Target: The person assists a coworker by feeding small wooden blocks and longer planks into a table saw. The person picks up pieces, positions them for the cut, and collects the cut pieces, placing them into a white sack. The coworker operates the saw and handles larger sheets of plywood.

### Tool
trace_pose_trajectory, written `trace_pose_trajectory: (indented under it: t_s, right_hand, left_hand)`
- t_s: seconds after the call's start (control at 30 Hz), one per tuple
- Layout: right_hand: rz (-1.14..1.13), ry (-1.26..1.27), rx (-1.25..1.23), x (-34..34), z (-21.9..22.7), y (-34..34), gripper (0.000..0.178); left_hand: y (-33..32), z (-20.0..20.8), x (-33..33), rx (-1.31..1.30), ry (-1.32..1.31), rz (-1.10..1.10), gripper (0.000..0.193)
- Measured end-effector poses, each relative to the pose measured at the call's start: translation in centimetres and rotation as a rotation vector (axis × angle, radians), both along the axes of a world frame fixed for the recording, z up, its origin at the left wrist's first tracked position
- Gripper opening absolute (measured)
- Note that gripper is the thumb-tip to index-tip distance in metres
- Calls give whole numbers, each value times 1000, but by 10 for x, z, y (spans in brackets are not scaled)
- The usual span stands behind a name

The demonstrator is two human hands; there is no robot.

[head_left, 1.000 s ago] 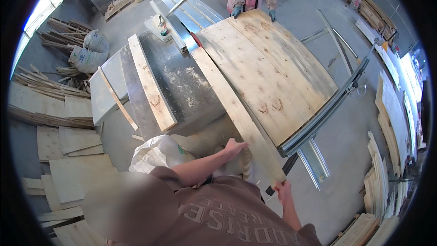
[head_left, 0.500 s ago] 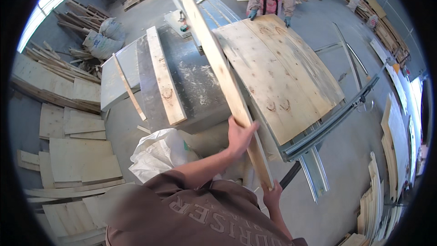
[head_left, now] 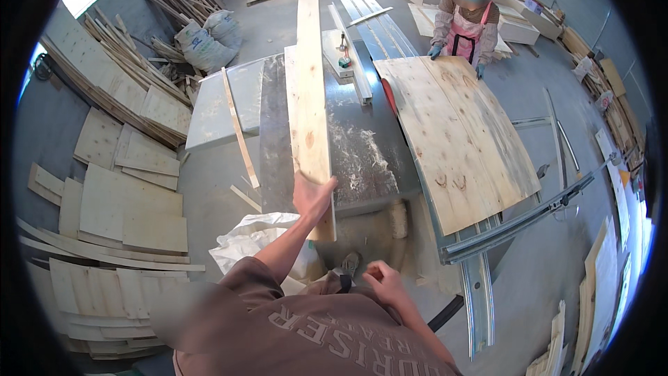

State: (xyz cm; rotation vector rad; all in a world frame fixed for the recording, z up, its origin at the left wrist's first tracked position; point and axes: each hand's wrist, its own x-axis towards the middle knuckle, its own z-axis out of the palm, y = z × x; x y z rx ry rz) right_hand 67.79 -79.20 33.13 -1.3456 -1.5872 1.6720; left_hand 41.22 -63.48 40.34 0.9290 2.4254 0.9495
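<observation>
My left hand [head_left: 313,193] is closed round the near end of a long pale wooden board [head_left: 311,90]. The board reaches away over a dark, sawdust-strewn machine table [head_left: 365,146]. Another plank shows only as a strip beneath its left edge. My right hand [head_left: 387,283] hovers before my body with curled fingers, apart from the board and seemingly holding nothing. To the right lies a wide knotty plywood sheet [head_left: 463,139]. Across from me, a person in a pink apron has a gloved hand [head_left: 435,51] and another gloved hand [head_left: 480,69] at its far edge.
A white sack [head_left: 256,237] slumps below the table's near edge. A cordless drill [head_left: 344,56] stands on a small board. Metal rails [head_left: 476,292] jut out at the right. Stacked wood panels [head_left: 136,202] line the left side, and a thin strip [head_left: 239,129] lies on the pale side table.
The board has swung left, from beside the plywood sheet to over the dark table. My right hand has let go of its near end. The view has turned to the right.
</observation>
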Motion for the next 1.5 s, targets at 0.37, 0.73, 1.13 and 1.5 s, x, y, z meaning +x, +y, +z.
trace_pose_trajectory:
  t_s: [0.37, 0.73, 1.13, 1.5]
  right_hand:
    - [-403, -181, -252, 58, -73, -38, 20]
    - [-407, -237, -243, 50, -88, -7, 21]
    - [-358, -219, -227, 42, -90, 20, 22]
    - [-366, -235, -248, 44, -103, 19, 25]
  left_hand:
    - [53, -104, -96, -282, 100, 161, 78]
    - [95, -130, -121, -317, 179, 116, 77]
    - [113, -145, -128, -308, 192, 86, 83]
    - [103, -163, -115, -422, 170, 56, 112]
